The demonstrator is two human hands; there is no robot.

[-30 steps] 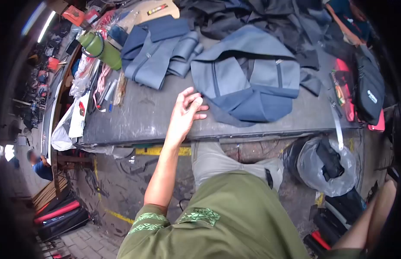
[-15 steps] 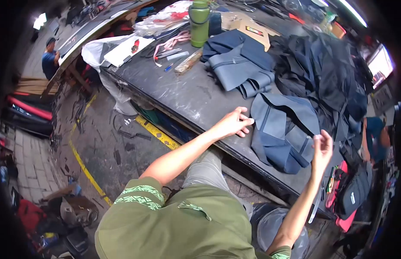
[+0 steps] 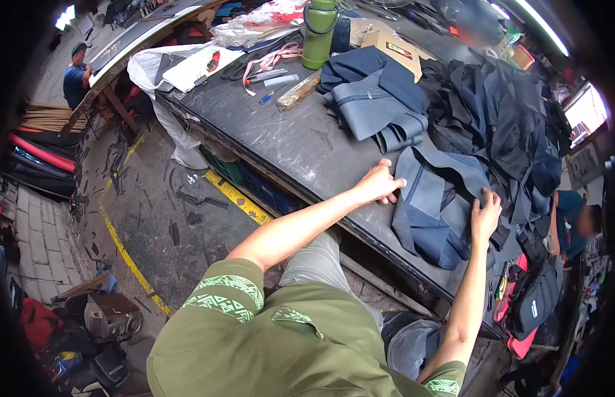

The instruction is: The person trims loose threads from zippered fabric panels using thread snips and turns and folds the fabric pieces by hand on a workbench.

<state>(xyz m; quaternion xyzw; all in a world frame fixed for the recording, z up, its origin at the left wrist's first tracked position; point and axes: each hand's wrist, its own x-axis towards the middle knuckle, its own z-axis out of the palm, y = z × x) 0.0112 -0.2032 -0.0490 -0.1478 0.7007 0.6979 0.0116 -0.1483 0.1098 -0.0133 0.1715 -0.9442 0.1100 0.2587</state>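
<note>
Far left of the bottle (image 3: 317, 38), I see a person (image 3: 76, 83) in blue. Closer on the bottle's left, a white sheet (image 3: 188, 73) and a pink cord (image 3: 278, 57) lie on the bench (image 3: 287, 145). Just right of the bottle and nearer me sits some folded cloth (image 3: 374, 100). Nearer me again, right of the bottle, my left hand (image 3: 380, 183) bends its fingers at the left edge of the grey piece (image 3: 420, 215); I cannot tell whether it grips. The grey piece lies on the bench, right of the bottle. Farther right of the bottle, my right hand (image 3: 486, 215) curls at the grey piece's right edge, its grip also unclear to me. Farthest right of the bottle is a black bag (image 3: 534, 306).
</note>
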